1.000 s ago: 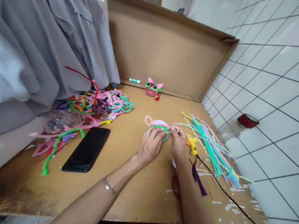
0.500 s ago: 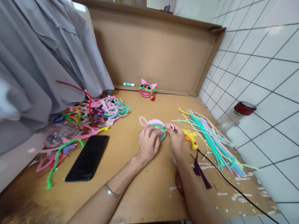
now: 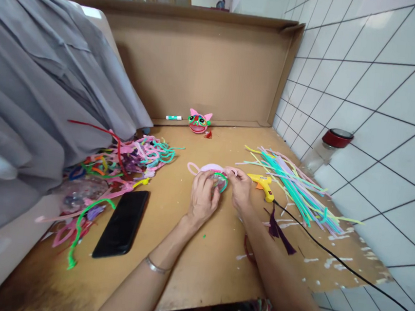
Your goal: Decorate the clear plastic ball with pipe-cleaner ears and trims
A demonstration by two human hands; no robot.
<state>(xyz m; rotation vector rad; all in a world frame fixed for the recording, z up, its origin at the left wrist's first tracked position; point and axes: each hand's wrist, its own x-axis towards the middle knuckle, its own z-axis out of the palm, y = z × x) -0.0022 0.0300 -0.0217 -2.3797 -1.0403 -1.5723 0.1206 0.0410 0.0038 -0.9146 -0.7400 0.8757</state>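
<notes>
A small round craft piece lies on the table's middle, with a pale pink-white band, a green pipe-cleaner edge and pink loops at its sides. My left hand is curled over its near left side, fingers closed on it and hiding part of it. With thumb and fingertips my right hand pinches the pink pipe-cleaner loop on the right side. Just right of that hand lies a yellow glue gun, its black cord running to the lower right.
At left are a tangled heap of pipe cleaners and a black phone. Straight pipe cleaners and a purple tassel lie at right, near a red-lidded jar. A finished-looking animal head and a glue stick sit at the back.
The view has shifted slightly. The fingers of my left hand have lifted and bent a little on the craft piece, while my right hand keeps its pinch on the pink loop.
</notes>
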